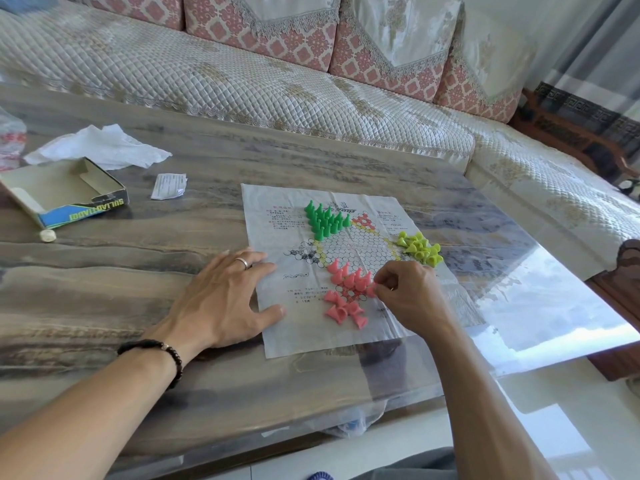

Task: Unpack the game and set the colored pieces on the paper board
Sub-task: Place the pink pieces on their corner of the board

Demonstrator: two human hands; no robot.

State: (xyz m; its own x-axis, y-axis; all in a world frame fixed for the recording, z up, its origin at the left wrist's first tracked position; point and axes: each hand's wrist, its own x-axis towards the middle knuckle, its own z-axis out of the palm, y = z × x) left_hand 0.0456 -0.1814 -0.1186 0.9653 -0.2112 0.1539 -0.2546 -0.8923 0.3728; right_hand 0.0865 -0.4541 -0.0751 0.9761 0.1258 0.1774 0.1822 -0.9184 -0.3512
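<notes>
The paper board (273, 216) lies flat on the table, printed with a star of small hexagons. Several green pieces (325, 220) stand upright on its far point. Yellow pieces (420, 248) lie in a loose heap at the board's right edge. Several pink pieces (349, 277) stand on the near point, and more pink pieces (343, 310) lie tipped over in front of them. My right hand (408, 296) pinches a pink piece (371, 289) beside the standing pink ones. My left hand (221, 299) lies flat with straight fingers on the board's left edge.
The open game box (69, 192) sits at the table's left, with a crumpled white tissue (100, 147) behind it and a folded slip of paper (169, 185) to its right. A small pale die (47, 235) lies by the box. A quilted sofa runs behind the table.
</notes>
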